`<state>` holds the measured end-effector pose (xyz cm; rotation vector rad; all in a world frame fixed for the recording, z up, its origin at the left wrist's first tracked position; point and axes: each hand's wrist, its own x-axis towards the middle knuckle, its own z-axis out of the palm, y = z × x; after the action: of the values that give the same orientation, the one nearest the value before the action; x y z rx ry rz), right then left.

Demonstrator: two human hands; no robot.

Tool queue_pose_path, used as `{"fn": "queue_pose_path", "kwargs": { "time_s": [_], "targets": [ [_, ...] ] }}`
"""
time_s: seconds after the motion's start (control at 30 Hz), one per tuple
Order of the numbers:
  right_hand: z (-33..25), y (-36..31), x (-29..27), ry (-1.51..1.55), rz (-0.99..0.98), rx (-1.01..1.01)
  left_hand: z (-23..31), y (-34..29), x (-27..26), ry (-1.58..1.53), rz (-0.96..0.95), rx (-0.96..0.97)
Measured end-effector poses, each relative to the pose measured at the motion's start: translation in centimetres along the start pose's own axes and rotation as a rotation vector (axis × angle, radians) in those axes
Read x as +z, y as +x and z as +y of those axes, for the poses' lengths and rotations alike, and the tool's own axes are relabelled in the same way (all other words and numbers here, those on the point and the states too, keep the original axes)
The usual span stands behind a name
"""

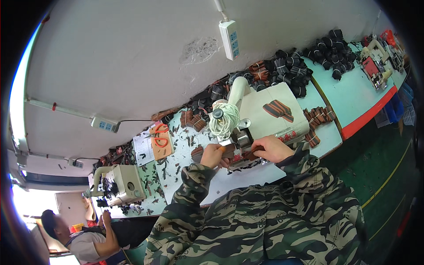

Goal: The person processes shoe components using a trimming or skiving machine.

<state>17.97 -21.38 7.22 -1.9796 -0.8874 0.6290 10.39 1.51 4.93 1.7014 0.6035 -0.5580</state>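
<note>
In front of me stands a cream bench machine [276, 99] with a coil of pale cord [224, 121] hung on its near left end. My left hand [212, 156] is closed at the machine's front, an orange cover on one finger, gripping a small stack of brown-grey strips [228, 151]. More such strips [197, 153] lie just left of that hand. On the other side of the metal head [243, 138], my right hand [274, 149] pinches a dark brown strip [252, 153] at the machine's edge. Several brown-and-grey strips [278, 109] rest on the machine's flat top.
Tied black bundles [289, 70] line the wall, and brown bundles [319, 117] lie at the machine's right. Orange scissors [161, 136] sit on a tan card among dark scraps. A second machine [126, 185] stands at left near a seated person [90, 240]. Power strips [229, 40] hang above.
</note>
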Motion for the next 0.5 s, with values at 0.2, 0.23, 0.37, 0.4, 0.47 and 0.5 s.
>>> {"fn": "queue_pose_path", "kwargs": {
  "time_s": [0.2,0.23,0.37,0.4,0.47,0.5],
  "targets": [
    [0.4,1.3,0.2,-0.023,-0.006,-0.065,1.5,0.3,1.6,-0.026,-0.057,-0.019],
    [0.6,1.9,0.7,-0.136,0.070,-0.170,1.9,0.4,2.0,-0.015,-0.087,0.001],
    [1.1,2.0,1.9,-0.105,0.234,-0.019,0.4,0.5,0.4,-0.198,-0.152,0.014],
    [1.5,1.8,1.7,-0.104,0.235,-0.016,0.1,0.6,0.3,-0.197,-0.154,0.013],
    [1.5,1.5,1.2,-0.024,0.241,-0.005,-0.5,0.4,0.1,-0.253,-0.120,0.053],
    [1.4,1.4,0.9,-0.031,0.174,-0.010,-0.7,0.4,0.1,-0.189,-0.105,0.036]
  ]
}}
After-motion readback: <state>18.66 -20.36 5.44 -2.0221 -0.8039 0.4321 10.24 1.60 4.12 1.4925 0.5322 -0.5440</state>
